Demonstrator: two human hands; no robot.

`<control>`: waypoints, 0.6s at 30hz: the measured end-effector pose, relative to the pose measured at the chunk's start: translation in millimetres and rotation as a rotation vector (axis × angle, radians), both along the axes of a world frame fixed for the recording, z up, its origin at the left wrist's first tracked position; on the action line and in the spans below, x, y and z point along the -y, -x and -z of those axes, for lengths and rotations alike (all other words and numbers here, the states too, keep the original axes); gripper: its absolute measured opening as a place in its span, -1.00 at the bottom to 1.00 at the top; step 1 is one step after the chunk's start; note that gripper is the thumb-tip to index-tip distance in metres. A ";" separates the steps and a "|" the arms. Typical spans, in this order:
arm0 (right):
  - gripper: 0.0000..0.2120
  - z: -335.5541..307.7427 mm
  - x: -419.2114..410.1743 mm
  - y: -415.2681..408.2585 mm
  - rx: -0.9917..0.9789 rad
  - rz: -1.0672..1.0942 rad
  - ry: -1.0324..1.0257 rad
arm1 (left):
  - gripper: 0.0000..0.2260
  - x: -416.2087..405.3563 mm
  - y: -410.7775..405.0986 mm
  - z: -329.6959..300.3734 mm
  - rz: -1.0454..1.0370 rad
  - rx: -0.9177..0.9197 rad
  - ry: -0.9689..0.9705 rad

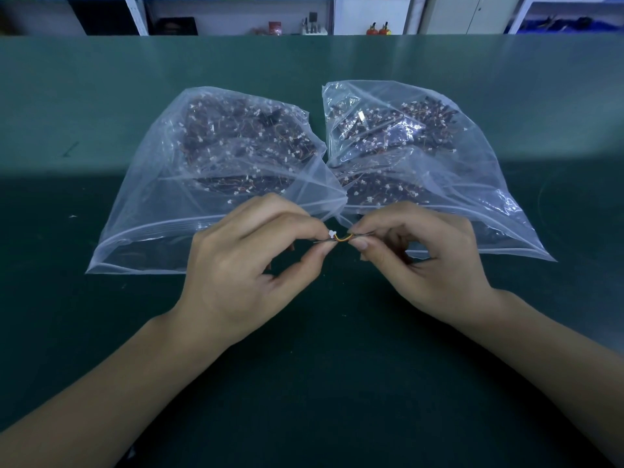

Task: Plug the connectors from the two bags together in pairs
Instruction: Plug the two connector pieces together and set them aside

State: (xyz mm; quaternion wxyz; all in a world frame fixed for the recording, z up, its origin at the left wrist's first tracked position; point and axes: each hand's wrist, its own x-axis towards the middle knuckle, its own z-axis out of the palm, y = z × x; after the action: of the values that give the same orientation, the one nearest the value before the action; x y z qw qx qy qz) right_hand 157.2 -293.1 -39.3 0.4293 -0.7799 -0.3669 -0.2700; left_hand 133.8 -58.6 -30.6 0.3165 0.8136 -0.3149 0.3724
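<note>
Right now both my hands are up over the dark green bench mat (101,332), close together just in front of the two bags. My left hand (246,265) pinches a small white connector (332,234) between thumb and forefinger; my right hand (422,258) pinches the thin wires (344,238) coming off it, a short orange-yellow loop showing between my fingertips. Whether a second connector is already mated there, cannot tell, too small. Left clear zip bag (162,204) and right clear zip bag (472,184) lie flat on the mat, side by side, inner edges touching at the middle, mouths toward me, both packed with dark wire bundles and tiny white plugs. Mat runs to the far edge, lighter green band across the back, darker shade near me, a few specks and a scuff mark (71,149) on the left. Beyond the bench: white shelving (135,15), dark bins, two small red items (378,29), blue bins (567,23) far right, all blurry.
</note>
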 end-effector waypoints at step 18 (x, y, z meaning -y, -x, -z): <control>-0.88 -4.6 14.5 -11.9 -0.084 0.254 0.194 | -0.71 -4.9 -1.0 -1.8 -0.055 -0.050 0.013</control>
State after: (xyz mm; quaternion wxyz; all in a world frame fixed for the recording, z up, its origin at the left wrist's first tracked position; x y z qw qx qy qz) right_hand 169.1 -307.6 -34.6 0.3292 -0.8684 -0.2716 -0.2525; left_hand 134.8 -53.7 -28.7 0.3192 0.8290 -0.2820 0.3624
